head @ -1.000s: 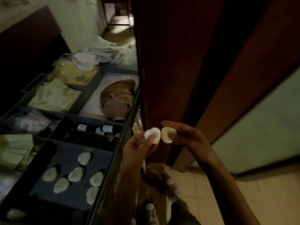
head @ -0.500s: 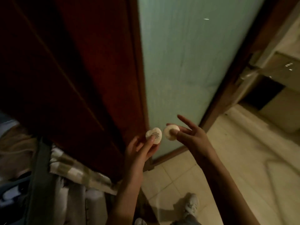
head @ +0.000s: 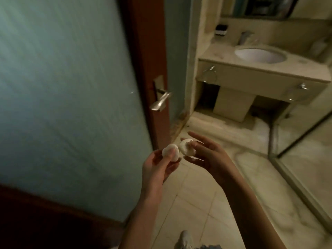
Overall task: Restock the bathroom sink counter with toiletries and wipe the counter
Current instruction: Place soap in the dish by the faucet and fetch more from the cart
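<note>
Two small round white wrapped soaps are held side by side in front of me. My left hand point(head: 158, 168) pinches the left soap point(head: 170, 152) between thumb and fingers. My right hand point(head: 206, 155) pinches the right soap point(head: 186, 148) with thumb and a finger, its other fingers spread. The beige stone sink counter point(head: 224, 58) with its white oval basin point(head: 260, 55) lies ahead at upper right, well beyond both hands. A faucet point(head: 244, 37) stands behind the basin.
A frosted-glass door point(head: 68, 90) in a dark wood frame fills the left, its metal lever handle point(head: 160, 102) sticking out. A glass shower partition point(head: 305, 141) runs along the right. A dark holder point(head: 221, 29) sits at the counter's back left. Pale tiled floor point(head: 206, 194) lies below.
The view has swung from the supply cart with soaps and bottles, past the door, to the bathroom with the sink. Both hands keep holding their soaps at the same height.
</note>
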Motion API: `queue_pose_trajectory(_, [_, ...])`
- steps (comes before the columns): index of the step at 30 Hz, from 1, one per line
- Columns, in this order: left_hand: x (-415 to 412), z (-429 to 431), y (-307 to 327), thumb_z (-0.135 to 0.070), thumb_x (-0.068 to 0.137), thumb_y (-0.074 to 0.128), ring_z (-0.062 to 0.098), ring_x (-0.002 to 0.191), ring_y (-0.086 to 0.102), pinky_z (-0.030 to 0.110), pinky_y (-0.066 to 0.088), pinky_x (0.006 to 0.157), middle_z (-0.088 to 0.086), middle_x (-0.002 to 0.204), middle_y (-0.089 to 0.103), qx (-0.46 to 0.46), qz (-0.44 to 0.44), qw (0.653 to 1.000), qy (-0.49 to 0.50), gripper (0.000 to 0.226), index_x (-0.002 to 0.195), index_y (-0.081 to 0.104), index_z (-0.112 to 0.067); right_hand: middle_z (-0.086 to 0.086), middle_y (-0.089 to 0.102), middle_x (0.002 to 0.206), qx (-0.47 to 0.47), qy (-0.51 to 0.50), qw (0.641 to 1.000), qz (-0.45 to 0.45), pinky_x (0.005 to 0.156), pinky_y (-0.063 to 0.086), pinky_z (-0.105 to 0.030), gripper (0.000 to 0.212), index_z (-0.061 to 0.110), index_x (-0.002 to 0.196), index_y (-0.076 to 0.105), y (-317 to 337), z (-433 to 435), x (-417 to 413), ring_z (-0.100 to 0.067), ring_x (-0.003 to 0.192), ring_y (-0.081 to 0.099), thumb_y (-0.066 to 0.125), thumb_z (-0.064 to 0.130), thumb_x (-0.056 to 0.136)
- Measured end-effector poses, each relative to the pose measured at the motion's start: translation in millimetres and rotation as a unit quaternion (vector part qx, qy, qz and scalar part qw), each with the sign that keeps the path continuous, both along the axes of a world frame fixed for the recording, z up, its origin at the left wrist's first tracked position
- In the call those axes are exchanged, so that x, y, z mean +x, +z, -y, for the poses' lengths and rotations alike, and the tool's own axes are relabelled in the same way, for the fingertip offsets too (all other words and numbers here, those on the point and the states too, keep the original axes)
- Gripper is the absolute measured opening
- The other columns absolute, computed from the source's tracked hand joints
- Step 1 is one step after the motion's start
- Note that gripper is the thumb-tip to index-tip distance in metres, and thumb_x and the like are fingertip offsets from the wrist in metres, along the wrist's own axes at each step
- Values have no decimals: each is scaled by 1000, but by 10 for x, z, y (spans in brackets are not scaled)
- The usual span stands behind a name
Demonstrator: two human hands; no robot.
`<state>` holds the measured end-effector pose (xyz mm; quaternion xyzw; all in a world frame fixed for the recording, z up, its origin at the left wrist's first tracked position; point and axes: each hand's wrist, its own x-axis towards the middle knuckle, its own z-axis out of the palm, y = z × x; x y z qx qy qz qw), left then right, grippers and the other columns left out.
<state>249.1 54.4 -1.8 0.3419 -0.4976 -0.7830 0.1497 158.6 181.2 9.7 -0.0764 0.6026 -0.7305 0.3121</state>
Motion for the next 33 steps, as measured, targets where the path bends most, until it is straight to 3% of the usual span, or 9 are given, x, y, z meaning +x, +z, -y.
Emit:
queue_pose_trajectory(5, [-668,-411,66,-29,65,80,20,85,73,23,58,67,10,94,74,0,12,996,-83,45,103,67,-8,-1,70,112,7,-80,997,-17,77,58,-30,58,21,127,57,8,-566,-491,-17,99,69,70,22,70])
queue_pose_trajectory(11, [-1276,-709,31,-24,63,77,21,86,73,22,58,64,8,92,75,-5,9,986,-167,37,97,67,-11,-1,71,111,15,-157,988,-4,79,58,-33,47,19,129,55,-149,-957,-870,-18,101,68,66,8,85])
queue_pose_trajectory(17, [-1848,-859,-103,-22,67,76,22,89,72,19,56,63,9,97,74,-3,3,971,-237,43,106,65,-7,-5,72,108,-2,-220,975,16,80,58,-35,47,17,128,56,-263,-1179,-1277,-21,99,69,65,3,84])
queue_pose_trajectory(24, [-2861,-811,-192,-16,79,70,22,91,72,20,56,63,9,102,73,-2,-14,957,-288,37,114,62,-8,-4,71,110,-3,-271,962,8,75,57,-27,44,21,123,60,-264,-1155,-2129,-18,99,69,69,16,80])
queue_pose_trajectory(29, [-3759,-704,-76,-17,81,69,20,89,72,21,56,64,8,104,72,-18,-45,944,-326,34,115,63,-11,-10,70,112,-17,-305,952,15,77,57,-28,32,11,120,63,-178,-1078,-2931,-21,99,69,61,15,88])
queue_pose_trajectory(33, [-4372,-698,-54,-18,82,68,21,87,73,21,57,63,8,102,73,-6,-46,936,-348,30,112,63,-14,-10,70,113,-55,-327,943,23,80,57,-28,40,9,121,62,-168,-1094,-3416,-22,104,67,63,17,81])
